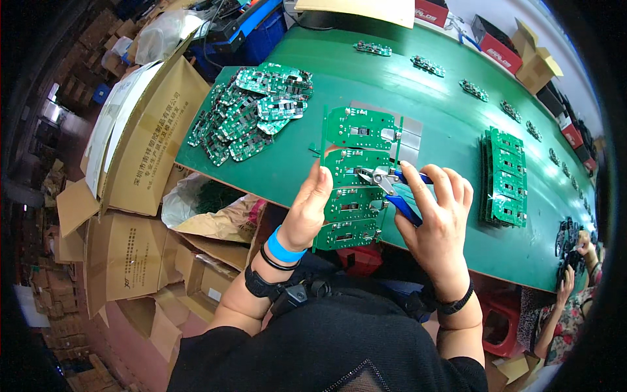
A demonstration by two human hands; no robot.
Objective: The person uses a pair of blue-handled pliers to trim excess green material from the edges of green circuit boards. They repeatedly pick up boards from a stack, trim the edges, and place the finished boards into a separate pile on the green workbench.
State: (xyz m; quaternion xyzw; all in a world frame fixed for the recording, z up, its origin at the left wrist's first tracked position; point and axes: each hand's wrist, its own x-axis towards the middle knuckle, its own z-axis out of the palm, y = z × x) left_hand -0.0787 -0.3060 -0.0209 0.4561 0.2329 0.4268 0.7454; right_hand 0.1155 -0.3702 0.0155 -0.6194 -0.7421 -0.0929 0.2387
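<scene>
A green panel of several joined circuit boards point(361, 138) is held up over the table's front edge. My left hand point(307, 209) grips its left side, thumb along the edge, the other fingers mostly hidden. In my right hand point(436, 212), closed round the blue handles, is a pair of cutting pliers point(406, 208). The jaws reach the panel's right part, at the second board from the top; whether they touch it I cannot tell. A flat grey metal plate point(409, 140) lies on the table behind the panel.
Left on the green table point(307, 72) lies a heap of separate boards point(261, 111). To the right stands a stack of board panels point(507, 176). Single boards point(428, 65) line the far side. Cardboard boxes point(144, 150) stand left. Another person's hands point(567, 282) work far right.
</scene>
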